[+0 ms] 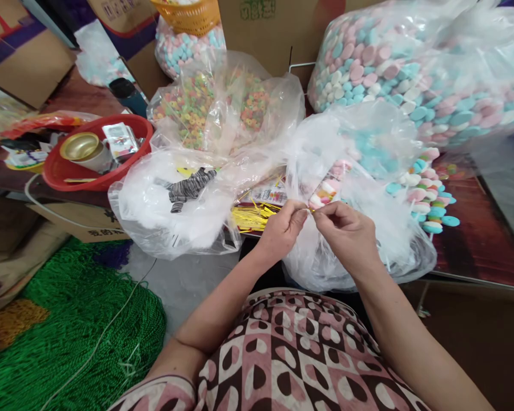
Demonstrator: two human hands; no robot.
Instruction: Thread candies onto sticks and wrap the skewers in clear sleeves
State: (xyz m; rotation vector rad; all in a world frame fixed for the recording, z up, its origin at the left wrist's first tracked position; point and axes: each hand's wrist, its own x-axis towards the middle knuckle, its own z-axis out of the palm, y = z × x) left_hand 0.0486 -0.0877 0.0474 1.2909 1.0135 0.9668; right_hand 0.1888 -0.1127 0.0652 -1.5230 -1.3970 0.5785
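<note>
My left hand [282, 226] and my right hand [346, 229] meet at the middle of the view, fingers pinched together. Between them they hold a small clear packet of pastel candies [324, 192] with a thin gold twist tie [312, 210] at its neck. The packet sits just above my fingertips, in front of a large open plastic bag [368, 171] of blue, pink and white candies. A pile of loose gold twist ties [252, 217] lies just left of my left hand.
An open bag holding white stuffing and striped pieces [175, 200] lies left. Behind it are a bag of coloured ring candies [223, 105], a red basin [68, 171] with a gold tin, a huge candy bag [411, 63], cardboard boxes and green netting [72, 337].
</note>
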